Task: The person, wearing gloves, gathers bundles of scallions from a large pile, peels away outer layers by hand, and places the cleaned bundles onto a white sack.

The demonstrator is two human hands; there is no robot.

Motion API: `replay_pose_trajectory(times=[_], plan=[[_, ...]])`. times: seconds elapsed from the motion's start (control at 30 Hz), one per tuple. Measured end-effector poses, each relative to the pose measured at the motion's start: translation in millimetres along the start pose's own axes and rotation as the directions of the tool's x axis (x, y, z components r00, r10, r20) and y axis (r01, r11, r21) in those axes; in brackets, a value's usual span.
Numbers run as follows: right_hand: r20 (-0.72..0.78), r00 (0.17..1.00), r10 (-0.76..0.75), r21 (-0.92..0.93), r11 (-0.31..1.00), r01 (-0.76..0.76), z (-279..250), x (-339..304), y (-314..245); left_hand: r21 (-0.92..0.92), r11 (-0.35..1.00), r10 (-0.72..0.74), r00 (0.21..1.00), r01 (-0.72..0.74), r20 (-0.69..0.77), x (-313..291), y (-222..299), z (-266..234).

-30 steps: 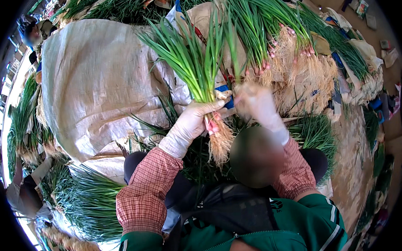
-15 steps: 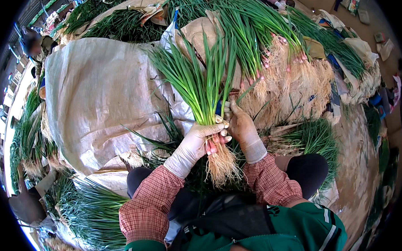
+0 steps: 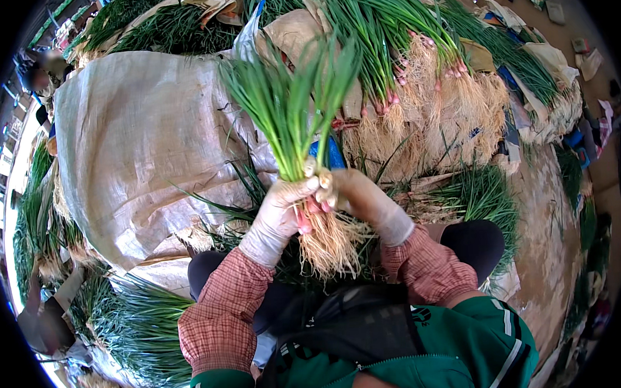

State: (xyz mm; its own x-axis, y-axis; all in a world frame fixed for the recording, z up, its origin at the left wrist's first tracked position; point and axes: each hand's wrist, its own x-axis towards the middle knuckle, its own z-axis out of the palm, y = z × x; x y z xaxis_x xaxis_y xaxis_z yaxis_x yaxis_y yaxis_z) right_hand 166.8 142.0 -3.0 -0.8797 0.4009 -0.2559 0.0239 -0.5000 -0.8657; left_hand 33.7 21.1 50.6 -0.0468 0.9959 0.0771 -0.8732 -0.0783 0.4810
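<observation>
fingers of the left hand (image 3: pixel 278 208) are closed, as i watch remotely, around a bunch of green onions (image 3: pixel 289 150) near its pink bulbs (image 3: pixel 303 223). the bunch is held up in front of the lap (image 3: pixel 350 313), leaves (image 3: pixel 278 98) at the far end and pale roots (image 3: pixel 332 248) spilling toward the near one. the right hand (image 3: pixel 364 196) meets it from the right, fingers bent against the left ones; i cannot tell whether they grip anything. beyond, i see a pale sheet (image 3: pixel 142 146) to the left and more onions (image 3: pixel 367 60) to the right.
</observation>
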Motion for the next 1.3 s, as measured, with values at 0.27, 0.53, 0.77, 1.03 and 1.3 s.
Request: replay_pose_trajectory(times=[0.27,0.53,0.77,1.03,1.3], plan=[[-0.398,0.686,-0.609,-0.913,0.339,-0.229,-97.1,52.4,-73.4,-0.140,0.986,-0.092,0.995,0.088,-0.022,20.7,8.1,-18.6],[0.166,0.865,-0.474,-0.831,0.405,0.382,17.0,-38.3,-25.4,0.137,0.970,-0.137,0.920,0.199,-0.368,15.8,4.1,-16.2],[-0.335,0.832,-0.442,-0.607,0.777,0.169,11.1,19.1,-12.1,0.304,0.941,-0.010,0.913,0.147,-0.408,14.7,-22.7,-31.7],[-0.209,0.940,-0.269,0.184,0.933,0.308,-11.4,26.4,30.9,-0.128,0.987,-0.108,0.993,0.101,-0.056,5.9,-15.0,-25.5],[-0.143,0.854,-0.499,-0.163,0.863,0.477,11.5,24.6,10.2,-0.231,0.972,-0.038,0.997,0.052,0.065,7.9,-11.3,-19.2]])
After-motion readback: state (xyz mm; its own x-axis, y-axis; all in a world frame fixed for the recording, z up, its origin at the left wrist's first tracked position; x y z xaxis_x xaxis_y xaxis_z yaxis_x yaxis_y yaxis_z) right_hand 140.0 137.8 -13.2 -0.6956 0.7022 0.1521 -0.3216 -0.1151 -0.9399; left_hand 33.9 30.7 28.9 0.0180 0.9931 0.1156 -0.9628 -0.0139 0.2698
